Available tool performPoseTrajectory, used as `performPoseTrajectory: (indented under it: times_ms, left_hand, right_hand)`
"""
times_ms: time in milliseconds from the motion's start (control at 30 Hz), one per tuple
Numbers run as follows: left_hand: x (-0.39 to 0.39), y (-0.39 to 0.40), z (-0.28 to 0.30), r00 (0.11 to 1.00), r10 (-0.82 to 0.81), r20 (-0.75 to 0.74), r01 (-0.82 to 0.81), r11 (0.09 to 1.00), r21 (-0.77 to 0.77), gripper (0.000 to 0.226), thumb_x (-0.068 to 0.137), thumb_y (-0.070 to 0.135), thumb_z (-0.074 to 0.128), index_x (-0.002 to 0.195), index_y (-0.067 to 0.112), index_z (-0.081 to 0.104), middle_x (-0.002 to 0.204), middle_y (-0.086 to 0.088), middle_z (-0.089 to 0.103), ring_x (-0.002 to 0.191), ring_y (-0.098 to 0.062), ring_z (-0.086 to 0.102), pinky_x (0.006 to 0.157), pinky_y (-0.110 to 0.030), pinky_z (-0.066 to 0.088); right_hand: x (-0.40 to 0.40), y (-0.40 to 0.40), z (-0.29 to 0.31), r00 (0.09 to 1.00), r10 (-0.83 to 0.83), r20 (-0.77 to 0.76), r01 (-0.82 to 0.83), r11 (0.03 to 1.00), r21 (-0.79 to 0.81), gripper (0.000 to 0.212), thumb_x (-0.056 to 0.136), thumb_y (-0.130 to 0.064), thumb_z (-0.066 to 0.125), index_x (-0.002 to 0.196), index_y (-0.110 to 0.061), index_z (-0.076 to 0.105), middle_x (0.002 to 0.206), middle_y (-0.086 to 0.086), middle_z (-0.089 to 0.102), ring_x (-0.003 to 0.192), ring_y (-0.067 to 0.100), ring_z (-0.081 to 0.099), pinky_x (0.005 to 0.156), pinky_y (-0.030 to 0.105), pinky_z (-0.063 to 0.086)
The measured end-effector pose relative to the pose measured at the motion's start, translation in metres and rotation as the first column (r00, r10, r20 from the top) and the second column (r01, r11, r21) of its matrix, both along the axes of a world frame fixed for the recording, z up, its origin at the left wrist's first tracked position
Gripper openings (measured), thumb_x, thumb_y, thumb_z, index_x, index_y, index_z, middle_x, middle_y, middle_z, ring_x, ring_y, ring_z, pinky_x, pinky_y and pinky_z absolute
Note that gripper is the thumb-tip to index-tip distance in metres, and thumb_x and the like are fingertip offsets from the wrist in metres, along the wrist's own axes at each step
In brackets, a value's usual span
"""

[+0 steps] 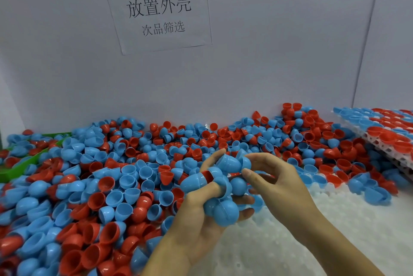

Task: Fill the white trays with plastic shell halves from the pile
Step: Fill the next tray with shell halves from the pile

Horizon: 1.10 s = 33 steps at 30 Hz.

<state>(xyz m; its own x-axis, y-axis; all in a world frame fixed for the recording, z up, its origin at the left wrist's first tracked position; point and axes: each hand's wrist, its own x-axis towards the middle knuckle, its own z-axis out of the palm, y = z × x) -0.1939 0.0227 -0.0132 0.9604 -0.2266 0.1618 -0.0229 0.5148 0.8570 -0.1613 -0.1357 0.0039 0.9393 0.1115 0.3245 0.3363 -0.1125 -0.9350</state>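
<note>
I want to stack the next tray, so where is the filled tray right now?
In the head view, the filled tray sits at the far right edge, tilted against the pile of shell halves.

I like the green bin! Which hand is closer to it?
Left. The left hand is nearer the green bin at far left; the right hand is farther right.

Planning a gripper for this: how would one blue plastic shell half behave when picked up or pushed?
Probably light and stiff: the left hand holds several blue plastic shell halves at once. Likely to roll or rock on its rounded, glossy dome.
</note>
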Motion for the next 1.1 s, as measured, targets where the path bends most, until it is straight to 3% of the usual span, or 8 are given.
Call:
performPoseTrajectory:
  times_ms: [200,400,567,667,767,900,1000,1100]
  left_hand:
    - [0.0,0.002,-0.001,0.997,0.069,-0.025,-0.069,0.997,-0.02,0.054,0.076,0.016,0.062,0.126,0.035,0.066,0.114,-0.022,0.071,0.082,-0.033,0.071,0.08,-0.05,0.058]
    - [-0.001,0.003,0.0,0.996,0.081,-0.033,-0.082,0.996,-0.039,0.054,0.074,0.016,0.062,0.126,0.031,0.066,0.115,-0.026,0.07,0.078,-0.033,0.071,0.072,-0.047,0.059]
    - [-0.001,0.003,0.001,0.995,0.093,-0.032,-0.094,0.995,-0.038,0.061,0.07,0.003,0.067,0.123,0.033,0.067,0.114,-0.024,0.07,0.08,-0.034,0.071,0.069,-0.045,0.059]
    - [-0.002,0.001,0.002,0.993,0.11,-0.03,-0.111,0.993,-0.027,0.06,0.066,0.015,0.066,0.122,0.036,0.067,0.115,-0.02,0.072,0.087,-0.034,0.072,0.071,-0.044,0.059]
    - [-0.001,0.001,0.002,0.987,0.154,-0.037,-0.156,0.987,-0.031,0.059,0.066,0.016,0.064,0.122,0.036,0.068,0.114,-0.02,0.072,0.089,-0.036,0.073,0.069,-0.042,0.059]
    - [-0.001,0.001,0.002,0.982,0.179,-0.057,-0.181,0.983,-0.032,0.06,0.065,0.016,0.064,0.121,0.036,0.068,0.113,-0.021,0.073,0.095,-0.042,0.072,0.066,-0.041,0.06]
    - [0.0,0.0,0.002,0.981,0.183,-0.06,-0.184,0.983,-0.011,0.061,0.066,0.015,0.063,0.124,0.035,0.065,0.112,-0.02,0.073,0.095,-0.041,0.073,0.066,-0.042,0.06]
    - [0.001,0.0,0.001,0.979,0.196,-0.061,-0.197,0.98,-0.005,0.062,0.066,0.014,0.063,0.124,0.035,0.065,0.113,-0.021,0.073,0.094,-0.039,0.073,0.067,-0.042,0.06]
  right_hand:
    - [0.002,-0.005,0.0,0.999,0.038,-0.024,-0.035,0.995,0.088,0.014,0.091,-0.014,0.068,0.104,-0.018,0.068,0.089,-0.003,0.076,0.087,0.012,0.073,0.073,0.021,0.058]
    - [0.008,-0.008,0.0,0.992,0.082,-0.091,-0.063,0.979,0.194,0.013,0.089,-0.01,0.067,0.101,-0.009,0.065,0.083,0.008,0.075,0.082,0.021,0.074,0.083,0.04,0.058]
    - [0.004,-0.008,0.002,0.977,0.2,-0.081,-0.171,0.946,0.274,0.012,0.089,-0.011,0.067,0.099,-0.015,0.063,0.078,0.014,0.072,0.073,0.023,0.069,0.075,0.038,0.054]
    - [0.0,-0.007,0.006,0.943,0.328,-0.058,-0.289,0.893,0.346,0.023,0.08,-0.02,0.062,0.102,-0.022,0.071,0.08,0.017,0.07,0.072,0.024,0.066,0.073,0.033,0.056]
    - [-0.002,-0.008,0.009,0.911,0.41,-0.048,-0.357,0.841,0.407,0.023,0.082,-0.023,0.06,0.098,-0.014,0.073,0.081,0.018,0.068,0.073,0.025,0.064,0.073,0.033,0.055]
    - [-0.002,-0.008,0.009,0.911,0.397,-0.114,-0.335,0.871,0.358,0.013,0.086,-0.024,0.069,0.085,-0.011,0.069,0.082,0.019,0.068,0.074,0.027,0.065,0.071,0.03,0.057]
    - [-0.001,-0.007,0.004,0.939,0.305,-0.159,-0.254,0.927,0.276,0.013,0.092,0.0,0.061,0.099,-0.011,0.061,0.086,0.02,0.072,0.077,0.028,0.069,0.073,0.033,0.057]
    - [-0.002,-0.007,0.004,0.963,0.229,-0.139,-0.214,0.97,0.116,0.023,0.097,0.002,0.052,0.109,-0.018,0.057,0.087,0.011,0.075,0.082,0.023,0.073,0.074,0.029,0.055]
